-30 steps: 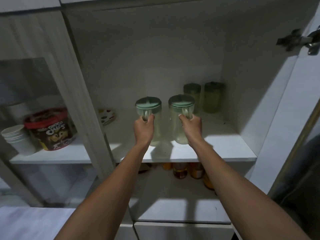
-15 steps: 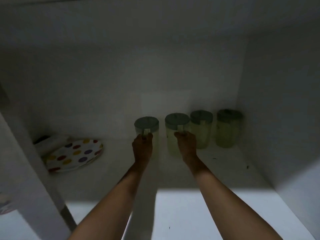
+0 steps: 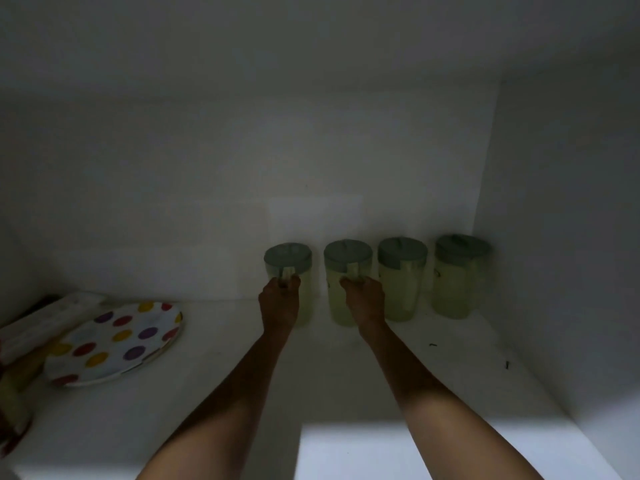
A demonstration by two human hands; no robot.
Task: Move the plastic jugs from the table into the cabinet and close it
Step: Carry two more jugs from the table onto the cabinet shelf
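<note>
Fingers of the left hand are curled tight around the handle of one jug, and those of the right hand wrap the handle of the next jug just beside it at 3 o'clock. Both jugs stand upright on the cabinet shelf near the back wall, long axes vertical, handles pointing toward the person at 6 o'clock. Two more jugs, the third jug and the fourth jug, continue the row toward 3 o'clock, into the right corner. A spotted plate lies well apart at 9 o'clock. Judging from this, four jugs are inside; letting go, withdrawing and closing the cabinet remain, and whether any jugs are left on the table cannot be told.
</note>
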